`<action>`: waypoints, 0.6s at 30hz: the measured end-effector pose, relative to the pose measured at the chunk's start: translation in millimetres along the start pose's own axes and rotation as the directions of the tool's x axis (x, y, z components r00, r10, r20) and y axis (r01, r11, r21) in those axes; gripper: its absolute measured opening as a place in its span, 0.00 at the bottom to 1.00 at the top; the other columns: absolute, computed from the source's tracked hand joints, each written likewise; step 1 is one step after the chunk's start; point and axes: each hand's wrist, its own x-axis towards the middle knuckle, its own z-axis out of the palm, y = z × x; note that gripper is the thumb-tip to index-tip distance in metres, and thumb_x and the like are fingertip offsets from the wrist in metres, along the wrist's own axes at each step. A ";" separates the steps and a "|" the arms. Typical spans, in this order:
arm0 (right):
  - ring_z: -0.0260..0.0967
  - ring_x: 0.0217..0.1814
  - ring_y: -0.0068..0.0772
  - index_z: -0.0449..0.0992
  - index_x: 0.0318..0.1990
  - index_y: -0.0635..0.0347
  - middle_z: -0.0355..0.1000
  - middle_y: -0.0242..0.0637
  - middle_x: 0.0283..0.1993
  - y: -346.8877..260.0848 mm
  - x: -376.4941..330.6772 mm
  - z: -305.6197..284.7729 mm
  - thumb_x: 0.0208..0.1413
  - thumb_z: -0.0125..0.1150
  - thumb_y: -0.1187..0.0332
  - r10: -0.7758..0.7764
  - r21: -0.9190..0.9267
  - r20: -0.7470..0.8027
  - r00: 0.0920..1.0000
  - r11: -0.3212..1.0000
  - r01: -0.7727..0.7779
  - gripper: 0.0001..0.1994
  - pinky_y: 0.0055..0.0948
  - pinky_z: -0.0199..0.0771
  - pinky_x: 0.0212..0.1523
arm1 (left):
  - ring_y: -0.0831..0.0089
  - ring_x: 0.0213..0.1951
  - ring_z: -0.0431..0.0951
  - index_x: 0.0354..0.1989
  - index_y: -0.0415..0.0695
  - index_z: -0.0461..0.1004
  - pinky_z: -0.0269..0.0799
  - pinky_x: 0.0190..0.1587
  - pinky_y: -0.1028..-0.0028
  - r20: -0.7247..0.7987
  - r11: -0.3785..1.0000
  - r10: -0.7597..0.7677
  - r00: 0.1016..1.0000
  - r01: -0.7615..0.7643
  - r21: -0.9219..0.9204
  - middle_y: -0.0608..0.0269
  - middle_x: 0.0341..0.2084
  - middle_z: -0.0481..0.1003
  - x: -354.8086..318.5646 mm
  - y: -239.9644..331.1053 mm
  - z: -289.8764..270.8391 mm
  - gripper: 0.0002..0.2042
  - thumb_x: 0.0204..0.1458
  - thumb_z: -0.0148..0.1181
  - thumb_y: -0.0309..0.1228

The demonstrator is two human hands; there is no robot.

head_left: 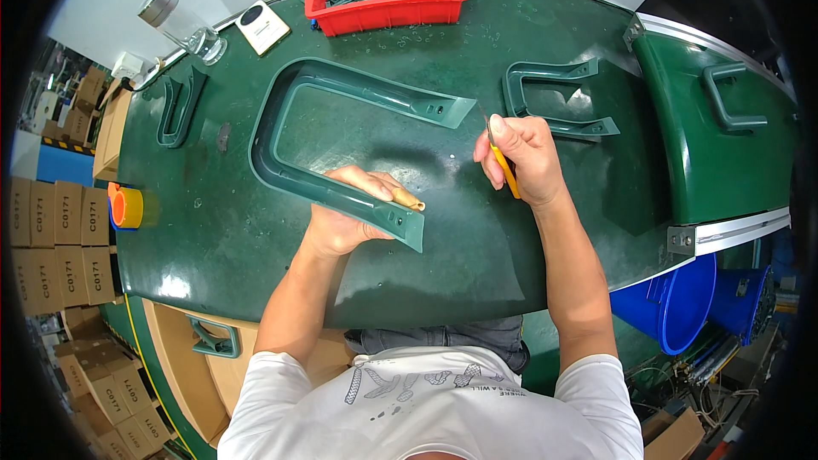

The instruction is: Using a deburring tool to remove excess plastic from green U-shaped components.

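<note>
My left hand (334, 226) is closed round the near arm of a large green U-shaped plastic part (266, 132), close to its end. A tan cover, like a finger cot (407, 198), sits on one fingertip of that hand. The part's two ends point right, and its bend lies to the left. In my right hand (532, 162) is a slim knife with a yellow handle (504, 169), gripped like a pen. Its thin dark blade points up and away, just right of the part's far end. Blade and part look apart.
Smaller green U-shaped parts lie at the right (516, 89) and left (179, 111). A red bin (388, 19) of green pieces stands at the back, near a glass bottle (181, 24). Right, a raised green panel (707, 162); below it, a blue bin (673, 311). Cartons (58, 226) stack left.
</note>
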 end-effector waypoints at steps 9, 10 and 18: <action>0.54 0.11 0.16 0.74 0.21 0.65 0.61 0.30 0.10 0.3 -0.1 0.8 0.61 0.49 0.52 0.012 0.016 -0.032 0.999 1.000 -0.011 0.25 0.19 0.53 0.15 | 0.55 0.36 0.80 0.34 0.40 0.71 0.75 0.38 0.62 0.006 1.000 -0.003 1.000 0.003 -0.001 0.46 0.30 0.78 0.5 1.1 0.2 0.18 0.35 0.74 0.26; 0.55 0.11 0.18 0.73 0.21 0.66 0.62 0.31 0.10 0.0 -0.1 0.4 0.61 0.49 0.53 0.013 0.008 -0.024 1.000 1.000 -0.013 0.24 0.20 0.55 0.15 | 0.55 0.36 0.80 0.34 0.40 0.71 0.75 0.38 0.62 0.009 1.000 0.001 1.000 -0.001 0.000 0.46 0.30 0.78 0.6 1.0 0.2 0.18 0.35 0.74 0.26; 0.56 0.11 0.21 0.73 0.22 0.67 0.62 0.32 0.11 -0.1 0.4 0.0 0.63 0.47 0.56 0.003 0.007 -0.010 1.000 1.000 -0.003 0.24 0.21 0.57 0.15 | 0.55 0.36 0.80 0.34 0.40 0.71 0.75 0.39 0.62 0.019 1.000 0.017 1.000 -0.017 0.021 0.46 0.30 0.78 1.2 0.4 -0.8 0.18 0.35 0.73 0.26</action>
